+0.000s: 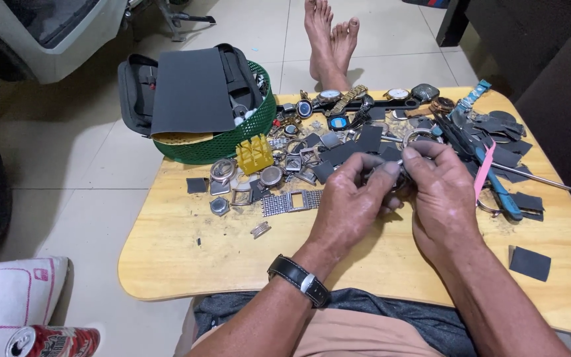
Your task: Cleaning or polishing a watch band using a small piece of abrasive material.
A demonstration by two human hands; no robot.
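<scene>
Both hands meet above the middle of a low wooden table [186,258]. My left hand [351,205], with a black watch on its wrist, pinches a small metal watch part [399,177] between thumb and fingers. My right hand [441,188] grips the same small piece from the other side; the fingers hide most of it. Just beyond the hands lie loose watch cases [223,170], a mesh metal band [292,201], a yellow plastic holder [254,153] and several dark sandpaper scraps [345,151].
A green basket [232,142] with a dark sheet and pouch sits at the table's far left corner. Wristwatches [338,99] line the far edge. Blue-handled tools [503,192] and a pink strip lie right. A person's bare feet [330,36] rest beyond the table. A drink can [51,342] stands lower left.
</scene>
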